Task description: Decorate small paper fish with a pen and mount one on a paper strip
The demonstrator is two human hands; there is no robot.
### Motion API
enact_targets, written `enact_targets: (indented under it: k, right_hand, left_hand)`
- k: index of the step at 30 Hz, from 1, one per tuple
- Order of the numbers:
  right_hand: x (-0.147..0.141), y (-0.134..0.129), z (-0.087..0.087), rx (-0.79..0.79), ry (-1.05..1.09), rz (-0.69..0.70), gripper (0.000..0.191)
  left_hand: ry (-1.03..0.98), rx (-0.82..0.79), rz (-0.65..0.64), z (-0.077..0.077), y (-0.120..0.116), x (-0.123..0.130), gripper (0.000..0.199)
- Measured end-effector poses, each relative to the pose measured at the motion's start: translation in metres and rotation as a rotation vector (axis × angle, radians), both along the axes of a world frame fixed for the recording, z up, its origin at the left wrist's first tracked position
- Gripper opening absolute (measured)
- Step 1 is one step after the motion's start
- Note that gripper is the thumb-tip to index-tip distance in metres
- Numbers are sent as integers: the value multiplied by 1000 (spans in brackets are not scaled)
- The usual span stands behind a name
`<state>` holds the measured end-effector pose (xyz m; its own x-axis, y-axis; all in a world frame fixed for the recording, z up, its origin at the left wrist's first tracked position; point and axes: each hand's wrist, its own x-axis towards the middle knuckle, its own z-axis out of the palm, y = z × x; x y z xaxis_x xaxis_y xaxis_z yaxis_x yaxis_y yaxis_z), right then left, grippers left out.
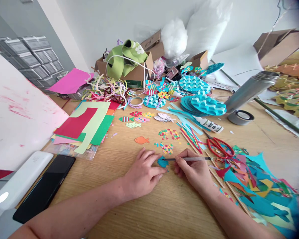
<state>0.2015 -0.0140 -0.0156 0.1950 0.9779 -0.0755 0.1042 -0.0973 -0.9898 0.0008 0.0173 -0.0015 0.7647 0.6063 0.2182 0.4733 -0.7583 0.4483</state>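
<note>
A: Right grip (194,169)?
B: Closed in a pinch on a slim dark pen (196,159); thumb and forefinger bear on the barrel, other fingers curled under and partly hidden. Pen lies near level, its narrow end over the blue paper piece (162,161). Tip contact: cannot tell.
A: Left grip (142,172)?
B: Open, palm down, fingers parted. Fingertips at the blue paper piece's left and lower edges, apparently steadying it on the surface (119,212). Its full outline is obscured; any marks on it, too small to read.
A: Next outward?
B: Just beyond the piece, round confetti (166,148); farther up, angular confetti (168,134). Orange fish (141,140) to the upper left, lying flat. Red-handled scissors (220,148) right of the confetti, tips partly lost among strips.
A: Margins?
B: Paper scraps (261,189) heaped at right, overlapping; far side blurred and darkened at the frame corner. Black phone (45,189) at left, whole. White device (20,179) beside it, cut off by the left edge. Both forearms cropped below.
</note>
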Motion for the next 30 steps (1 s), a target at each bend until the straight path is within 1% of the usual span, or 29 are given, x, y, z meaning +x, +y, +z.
enact_targets:
  k: [10,21,30]
  right_hand:
    - [-1,0,1,-11,-14,-1,30]
    - [-1,1,12,-40,-24,35,29]
    - [-2,0,10,-35,-24,49,27]
  left_hand:
    - [-4,6,0,0,0,0,23]
    - [-1,-2,1,1,0,0,23]
    - [-2,1,-3,1,0,0,23]
